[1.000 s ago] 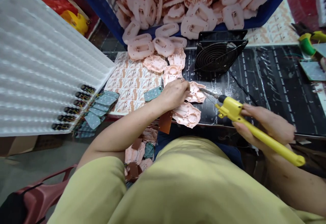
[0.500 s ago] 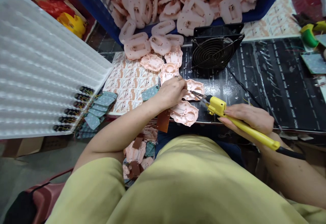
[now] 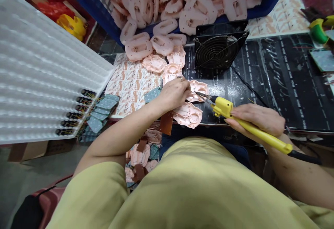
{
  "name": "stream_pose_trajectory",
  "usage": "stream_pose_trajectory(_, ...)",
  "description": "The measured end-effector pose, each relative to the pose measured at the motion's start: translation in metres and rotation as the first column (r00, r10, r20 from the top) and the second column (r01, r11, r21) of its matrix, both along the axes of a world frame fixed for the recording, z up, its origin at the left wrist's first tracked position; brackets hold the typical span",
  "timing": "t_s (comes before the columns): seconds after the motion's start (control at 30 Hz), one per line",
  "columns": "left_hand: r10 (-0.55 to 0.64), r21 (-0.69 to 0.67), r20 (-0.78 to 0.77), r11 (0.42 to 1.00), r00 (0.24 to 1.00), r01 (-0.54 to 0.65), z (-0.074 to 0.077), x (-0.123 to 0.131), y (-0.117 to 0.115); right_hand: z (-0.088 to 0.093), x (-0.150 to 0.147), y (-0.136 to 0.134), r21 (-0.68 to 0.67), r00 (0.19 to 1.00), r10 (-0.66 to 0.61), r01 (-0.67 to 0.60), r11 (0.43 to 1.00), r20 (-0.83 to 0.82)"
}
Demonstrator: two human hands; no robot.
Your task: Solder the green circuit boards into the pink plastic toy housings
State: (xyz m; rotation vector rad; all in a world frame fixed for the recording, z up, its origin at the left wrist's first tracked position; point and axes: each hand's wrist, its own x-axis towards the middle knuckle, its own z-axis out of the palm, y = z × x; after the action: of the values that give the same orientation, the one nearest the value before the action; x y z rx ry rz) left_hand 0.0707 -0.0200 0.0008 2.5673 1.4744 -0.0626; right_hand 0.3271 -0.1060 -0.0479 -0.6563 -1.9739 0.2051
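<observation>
A yellow soldering iron point(image 3: 250, 128) is gripped in my right hand point(image 3: 261, 119), fingers wrapped round its handle. Its dark tip points left and reaches over a pink plastic shell point(image 3: 201, 88) on the table. My left hand point(image 3: 175, 91) is closed at that shell's left side, fingertips pinched near the tip; whatever they pinch is too small to make out. Just below lies another pink shell point(image 3: 191, 116) with thin wires across it. A brown circuit board point(image 3: 166, 123) juts over the table edge under my left wrist, and a green circuit board point(image 3: 152, 94) rests left of it.
Behind my hands stands a black fan point(image 3: 217, 51), its cable running right. A blue crate point(image 3: 109, 24) full of pink shells is at the back. A white ribbed panel point(image 3: 47, 72) stands left, beside stacked green boards point(image 3: 103, 112). Green-handled pliers point(image 3: 318, 32) lie far right.
The view has shifted slightly. My right hand and the soldering iron have moved a little to the right at the handle end, while the tip stays by the shell. My left hand holds its place.
</observation>
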Motion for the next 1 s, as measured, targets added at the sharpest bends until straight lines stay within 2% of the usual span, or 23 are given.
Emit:
stream_pose_trajectory(0.1, -0.016, 0.026, -0.002, 1.0, 1.0, 0.016, -0.001, -0.001, -0.002, 0.0, 0.001, -0.001, 0.006, 0.995, -0.094, 0.094, 0.996, -0.024)
stream_pose_trajectory(0.2, -0.055, 0.09, 0.005, 0.994, 0.998, 0.054, -0.002, -0.004, -0.005, -0.001, 0.005, -0.004, 0.019, 0.965, -0.263, 0.263, 0.965, 0.013)
stream_pose_trajectory(0.27, -0.065, 0.122, 0.014, 0.99, 0.998, 0.063, -0.002, -0.007, -0.006, -0.002, 0.008, -0.007, 0.028, 0.943, -0.329, 0.328, 0.944, 0.041)
stream_pose_trajectory(0.4, -0.048, 0.132, 0.038, 0.99, 0.998, 0.043, -0.003, -0.01, -0.001, -0.006, 0.009, -0.008, 0.003, 0.943, -0.331, 0.331, 0.944, 0.045)
stream_pose_trajectory(0.6, 0.061, 0.08, 0.076, 0.995, 0.995, -0.067, -0.004, -0.007, 0.004, -0.013, 0.007, -0.002, 0.009, 0.982, -0.176, 0.177, 0.984, -0.071)
stream_pose_trajectory(0.8, 0.022, 0.142, -0.039, 0.99, 0.999, -0.016, 0.0, -0.007, -0.001, -0.012, 0.009, -0.006, -0.059, 0.953, -0.302, 0.302, 0.951, 0.009)
stream_pose_trajectory(0.9, -0.011, 0.153, -0.001, 0.988, 1.0, 0.011, -0.001, -0.007, 0.0, -0.013, 0.008, -0.007, -0.058, 0.952, -0.307, 0.307, 0.95, -0.001)
stream_pose_trajectory(1.0, 0.02, 0.132, 0.06, 0.991, 0.998, -0.027, -0.004, -0.006, 0.003, -0.013, 0.005, -0.006, -0.048, 0.951, -0.309, 0.309, 0.95, 0.008)
